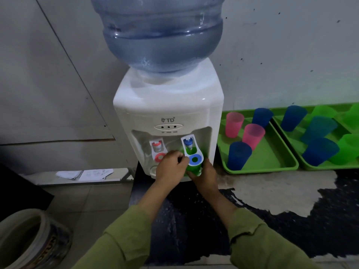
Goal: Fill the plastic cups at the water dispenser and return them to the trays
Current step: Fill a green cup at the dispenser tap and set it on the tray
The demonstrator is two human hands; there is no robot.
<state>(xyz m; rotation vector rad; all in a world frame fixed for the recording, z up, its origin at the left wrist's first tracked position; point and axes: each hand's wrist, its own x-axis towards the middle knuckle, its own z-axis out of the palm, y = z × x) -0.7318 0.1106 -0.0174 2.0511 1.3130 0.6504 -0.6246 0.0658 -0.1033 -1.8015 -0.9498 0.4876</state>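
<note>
The right hand (206, 176) is seen wrapped round a green cup (191, 170) from its right and near side. The cup is held directly under the blue tap lever (193, 152) of the water dispenser (169, 111). The left hand (170, 168) is held close to the left of the cup, fingers curled, with the thumb side touching the lever's left edge. Whether the lever is gripped or only pressed cannot be told. The two hands are close together, parted only by the cup. Olive sleeves are noted on both forearms.

A red tap lever (158, 150) is recorded just left of the left hand. An inverted blue water bottle (161, 33) is seated on top of the dispenser.

To the right of the dispenser, a green tray (262, 169) is set on the worn dark counter (272, 188). Two pink cups (234, 124) and two blue cups (239, 155) are held in it. A second green tray (320, 167) lies just beside it, further right, loaded with blue and green cups.

At near left, a bucket (29, 239) is noted on the floor. Loose papers (85, 174) lie further off by the wall.
</note>
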